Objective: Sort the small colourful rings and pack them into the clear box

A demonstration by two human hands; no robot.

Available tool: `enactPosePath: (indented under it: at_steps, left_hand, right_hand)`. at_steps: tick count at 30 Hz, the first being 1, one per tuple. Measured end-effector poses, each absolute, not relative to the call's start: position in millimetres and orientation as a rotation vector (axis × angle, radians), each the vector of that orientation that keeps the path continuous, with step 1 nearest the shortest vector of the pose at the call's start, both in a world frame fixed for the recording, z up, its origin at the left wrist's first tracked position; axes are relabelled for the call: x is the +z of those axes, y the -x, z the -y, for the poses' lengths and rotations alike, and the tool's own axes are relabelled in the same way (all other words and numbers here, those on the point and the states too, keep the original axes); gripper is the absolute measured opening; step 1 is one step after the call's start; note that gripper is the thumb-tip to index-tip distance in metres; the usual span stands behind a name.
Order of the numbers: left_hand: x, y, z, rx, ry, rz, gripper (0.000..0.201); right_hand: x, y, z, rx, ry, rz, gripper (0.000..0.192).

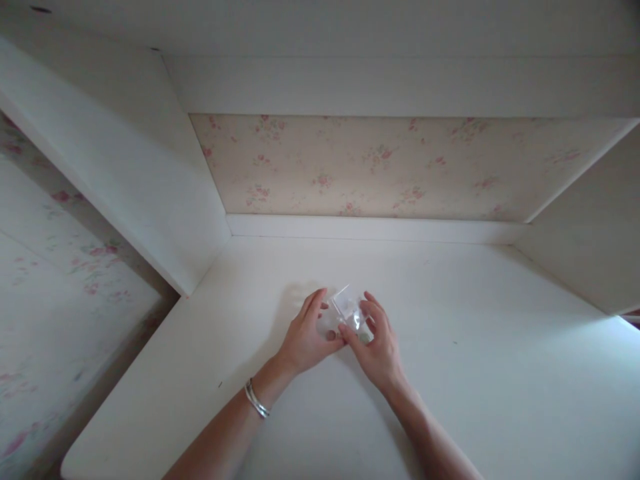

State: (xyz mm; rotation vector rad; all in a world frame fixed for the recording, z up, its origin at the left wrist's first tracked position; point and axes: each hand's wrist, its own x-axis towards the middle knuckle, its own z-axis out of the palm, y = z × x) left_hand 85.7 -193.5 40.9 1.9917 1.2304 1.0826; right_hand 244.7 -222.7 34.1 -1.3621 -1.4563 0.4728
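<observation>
Above the white desktop, a small clear plastic container [346,303] with a straight-edged, lid-like panel is held between my two hands. My left hand [305,337] closes on its left side, thumb along the near edge and fingers behind. On the right, my right hand [377,340] pinches the plastic with bent fingers and thumb. The two thumbs almost meet at the front. A small brownish round spot and a pale green bit show through the plastic, too small to name. My fingers partly cover the container.
A white desktop [320,420] spreads beneath my hands, with tiny dark specks on it. White side panels [150,153] and an overhead board [350,83] frame it. Behind is floral wallpaper [370,167]. The desk's left edge drops off beside the wall.
</observation>
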Motion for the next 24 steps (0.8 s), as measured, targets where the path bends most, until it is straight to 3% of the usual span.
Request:
enactPosePath:
  at_steps: [6, 24]
  left_hand:
    - [41.8, -96.1, 198.8, 1.111, -2.031, -1.259, 0.077]
    - [44.4, -95.9, 198.5, 1.063, -2.037, -1.309, 0.072]
  right_hand:
    - [30.6, -245.1, 228.9, 0.589, 1.403, 1.503, 0.059]
    - [36.6, -244.5, 229.6, 0.564, 1.345, 1.413, 0.037]
